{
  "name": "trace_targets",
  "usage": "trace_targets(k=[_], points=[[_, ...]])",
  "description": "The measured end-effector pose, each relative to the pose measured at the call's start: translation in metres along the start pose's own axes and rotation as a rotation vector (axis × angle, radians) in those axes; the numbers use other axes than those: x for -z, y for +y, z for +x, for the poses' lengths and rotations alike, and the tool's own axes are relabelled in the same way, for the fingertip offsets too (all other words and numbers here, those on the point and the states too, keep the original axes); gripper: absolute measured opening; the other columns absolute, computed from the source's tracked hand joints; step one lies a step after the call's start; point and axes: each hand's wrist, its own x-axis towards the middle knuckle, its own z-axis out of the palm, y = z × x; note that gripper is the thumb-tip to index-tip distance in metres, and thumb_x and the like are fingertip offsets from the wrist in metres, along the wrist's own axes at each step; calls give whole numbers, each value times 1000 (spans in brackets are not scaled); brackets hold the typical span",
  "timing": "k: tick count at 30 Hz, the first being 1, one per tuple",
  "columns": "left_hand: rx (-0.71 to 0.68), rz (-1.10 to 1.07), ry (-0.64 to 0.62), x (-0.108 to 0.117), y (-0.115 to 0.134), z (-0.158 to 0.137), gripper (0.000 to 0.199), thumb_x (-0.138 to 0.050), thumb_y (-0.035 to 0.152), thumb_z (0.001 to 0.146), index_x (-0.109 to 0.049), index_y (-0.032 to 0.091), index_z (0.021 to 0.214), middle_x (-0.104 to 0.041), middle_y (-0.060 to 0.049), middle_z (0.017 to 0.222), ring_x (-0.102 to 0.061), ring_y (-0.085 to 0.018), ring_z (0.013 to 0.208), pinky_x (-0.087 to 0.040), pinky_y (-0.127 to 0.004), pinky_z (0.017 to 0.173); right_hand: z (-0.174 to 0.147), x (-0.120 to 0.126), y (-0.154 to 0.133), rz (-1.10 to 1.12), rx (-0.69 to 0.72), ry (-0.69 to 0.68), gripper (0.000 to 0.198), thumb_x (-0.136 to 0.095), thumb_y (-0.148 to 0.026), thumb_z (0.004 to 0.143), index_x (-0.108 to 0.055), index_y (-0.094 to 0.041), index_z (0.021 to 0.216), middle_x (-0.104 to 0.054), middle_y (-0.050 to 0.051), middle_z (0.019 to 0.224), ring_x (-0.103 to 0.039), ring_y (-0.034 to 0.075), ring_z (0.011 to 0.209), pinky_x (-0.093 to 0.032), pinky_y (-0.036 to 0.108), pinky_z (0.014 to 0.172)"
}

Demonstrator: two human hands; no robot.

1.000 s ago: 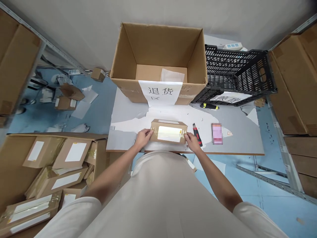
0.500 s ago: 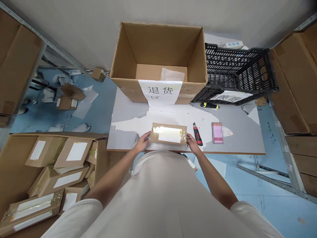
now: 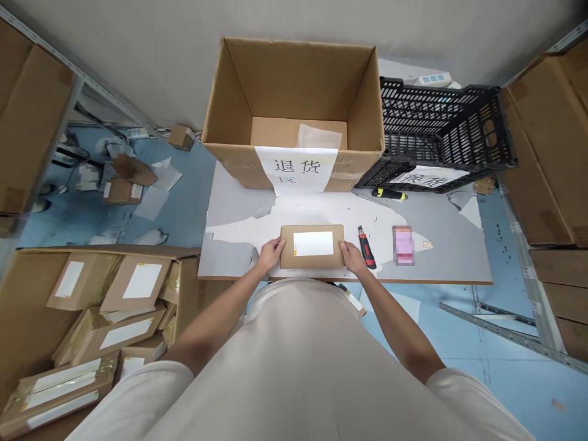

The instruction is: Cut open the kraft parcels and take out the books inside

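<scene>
A small brown cardboard box (image 3: pixel 312 262) with a white label on its upper face is held at the front of the table, close to my body. My left hand (image 3: pixel 272 253) grips its left end, thumb on top. At the right end my right hand (image 3: pixel 351 256) pinches the edge in the same way. Just right of that hand lies a red and black utility knife (image 3: pixel 366 247). Farther right is a pink, blurred rectangular item (image 3: pixel 403 245). The undersides of the fingers are hidden by the box.
A large open carton (image 3: pixel 294 131) with a sign stands at the back of the table (image 3: pixel 450 257), beside a black plastic crate (image 3: pixel 441 122). A yellow and black knife (image 3: pixel 388 194) lies before the crate. At lower left, a big carton (image 3: pixel 190 288) holds several labelled parcels.
The box has been turned so a different face is up: the taped, labelled side gave way to a plain side with a white label. Both hands now grip its ends with thumbs on top.
</scene>
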Motion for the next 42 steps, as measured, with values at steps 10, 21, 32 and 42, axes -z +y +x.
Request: trace_targets(k=[10,21,32,42], points=[[82,-53,73,-8,-11,14,45,-34,36,91,-60,15,121,-67,-11,103,-62,-21,97,-46,-38,92,7,-15,14,209,-125,58,55,-28,-50,92,-59,-16,122,-68,11,107,-64,23,93,-50,39,86],[84,-357,-123,-24,-36,-34,61,-68,41,70,-55,17,124,-63,-11,119,-58,-24,110,-48,-42,94,-31,-32,39,288,15,-117,57,-53,-29,81,-43,-23,136,-59,8,124,-57,23,111,-47,42,96],[-26,48,70,9,32,-15,43,-58,55,78,-65,16,96,-55,-5,81,-54,-20,80,-49,-36,78,-5,16,-18,-177,57,48,59,-21,-59,93,-62,-20,76,-63,11,82,-59,24,79,-45,35,74],[-488,258,201,-19,37,-35,41,-54,38,87,-53,21,124,-53,-16,126,-46,-30,124,-36,-50,104,-7,6,1,170,-68,44,59,-33,-62,88,-63,-16,107,-68,9,91,-62,22,79,-49,34,73]])
